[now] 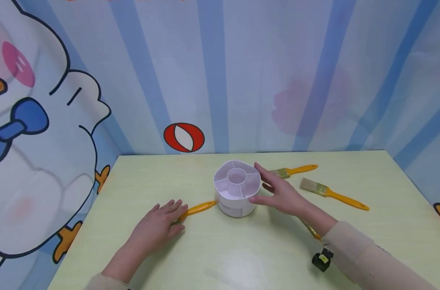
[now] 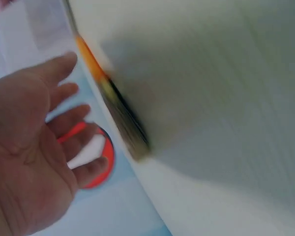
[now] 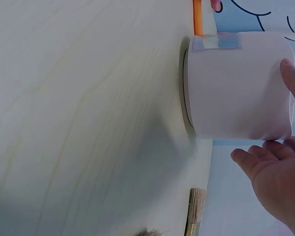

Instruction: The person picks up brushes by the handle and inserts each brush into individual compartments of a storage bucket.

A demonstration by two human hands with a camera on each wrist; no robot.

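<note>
A white desk organizer [image 1: 238,191], with several compartments round a central round well, stands upright mid-table. My right hand [image 1: 283,195] holds its right side near the rim, thumb at the front and fingers at the back. In the right wrist view, the thumb lies against the organizer's wall [image 3: 236,88]. My left hand [image 1: 160,225] is spread above a paintbrush [image 1: 201,207] whose yellow handle points at the organizer. The left wrist view shows that paintbrush [image 2: 123,118] beyond the loose fingers, apart from them; the head view hides its bristles under the hand.
To the right lie a paintbrush [image 1: 335,195] and, farther back, another paintbrush [image 1: 296,171] partly behind my right hand. A third brush [image 1: 310,229] shows under the right forearm, near a small black object [image 1: 322,259] at the sleeve. A striped cartoon backdrop [image 1: 241,80] borders the table.
</note>
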